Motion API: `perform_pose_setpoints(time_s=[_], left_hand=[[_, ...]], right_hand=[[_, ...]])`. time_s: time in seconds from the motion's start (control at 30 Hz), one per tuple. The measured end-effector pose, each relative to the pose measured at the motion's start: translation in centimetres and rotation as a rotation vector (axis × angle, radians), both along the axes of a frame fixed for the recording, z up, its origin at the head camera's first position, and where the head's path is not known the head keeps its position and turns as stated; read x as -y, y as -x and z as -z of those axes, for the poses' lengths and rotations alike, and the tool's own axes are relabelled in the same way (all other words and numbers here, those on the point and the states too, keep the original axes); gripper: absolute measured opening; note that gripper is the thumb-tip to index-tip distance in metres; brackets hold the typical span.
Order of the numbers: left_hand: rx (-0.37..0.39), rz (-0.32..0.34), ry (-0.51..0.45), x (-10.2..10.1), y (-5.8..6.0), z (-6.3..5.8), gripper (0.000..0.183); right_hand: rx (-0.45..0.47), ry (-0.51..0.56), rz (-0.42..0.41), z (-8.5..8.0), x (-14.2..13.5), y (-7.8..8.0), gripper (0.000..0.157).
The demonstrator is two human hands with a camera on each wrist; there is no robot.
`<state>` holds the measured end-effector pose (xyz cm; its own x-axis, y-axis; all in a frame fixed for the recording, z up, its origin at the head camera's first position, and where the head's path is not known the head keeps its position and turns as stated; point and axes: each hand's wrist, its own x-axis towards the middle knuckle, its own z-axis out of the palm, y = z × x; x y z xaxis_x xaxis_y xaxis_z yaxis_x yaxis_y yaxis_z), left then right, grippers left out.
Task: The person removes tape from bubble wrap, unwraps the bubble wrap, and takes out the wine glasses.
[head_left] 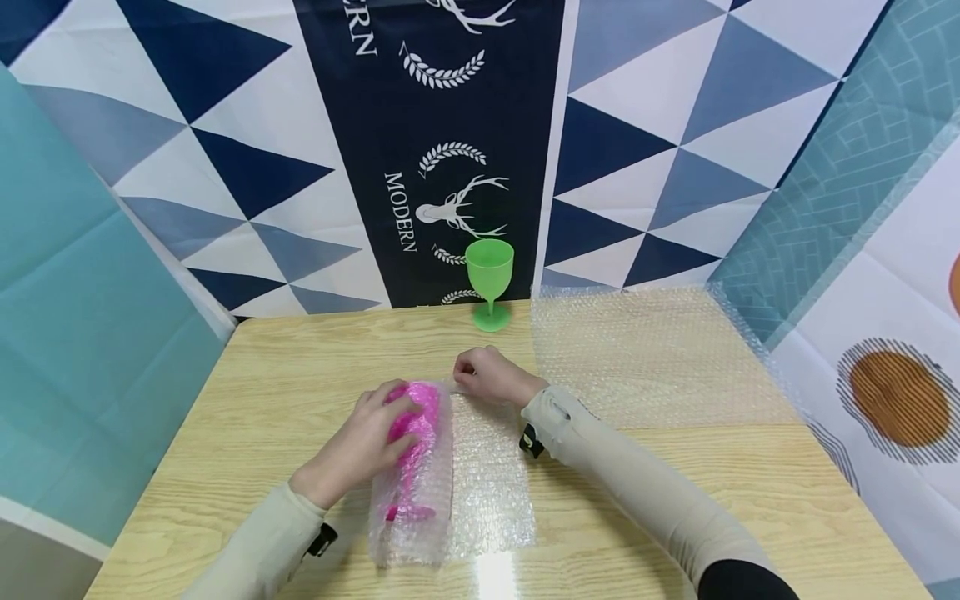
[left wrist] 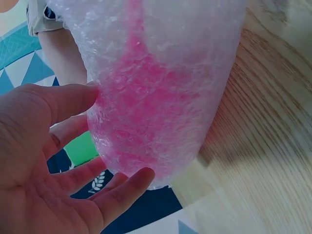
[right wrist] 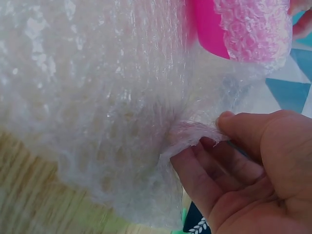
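A pink goblet point(head_left: 424, 408) lies on its side, rolled in bubble wrap point(head_left: 487, 492) whose loose part stretches flat to its right. My left hand point(head_left: 367, 442) grips the wrapped bowl from the left; the left wrist view shows the thumb and fingertips against the film over the pink bowl point(left wrist: 146, 107). At the sheet's far edge, my right hand point(head_left: 491, 377) pinches the film. Up close in the right wrist view, thumb and fingers of the right hand point(right wrist: 243, 165) hold a bunched corner of the bubble wrap point(right wrist: 112, 107), beside the goblet's rim.
A green goblet point(head_left: 491, 279) stands upright at the table's back edge, against the patterned backdrop. Another bubble wrap sheet point(head_left: 660, 358) lies flat at the back right, overhanging the right edge of the wooden table point(head_left: 285, 367).
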<state>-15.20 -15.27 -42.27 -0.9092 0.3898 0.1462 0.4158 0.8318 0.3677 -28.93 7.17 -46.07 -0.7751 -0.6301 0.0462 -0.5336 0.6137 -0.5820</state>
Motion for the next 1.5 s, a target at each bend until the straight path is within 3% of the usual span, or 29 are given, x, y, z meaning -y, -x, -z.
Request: perform_pose_setpoints(time_s=[0.3, 0.6, 0.83, 1.1, 1.5], left_hand=[[-0.027, 0.015, -0.026, 1.1, -0.1, 0.4, 0.038], [-0.046, 0.012, 0.007, 1.8, -0.1, -0.1, 0.029], [-0.112, 0.032, 0.079, 1.3, 0.1, -0.6, 0.025], [-0.123, 0.032, 0.156, 0.9, 0.1, -0.4, 0.045], [-0.141, 0.033, 0.151, 1.0, -0.1, -0.3, 0.041]], right_hand=[[-0.007, -0.025, 0.031, 0.3, 0.0, 0.1, 0.014], [0.045, -0.014, 0.051, 0.1, 0.2, -0.2, 0.016], [0.066, -0.028, 0.061, 0.0, 0.6, -0.3, 0.015], [0.021, -0.048, -0.008, -0.9, 1.9, -1.3, 0.013], [-0.051, 0.031, -0.103, -1.0, 3.7, -1.8, 0.014]])
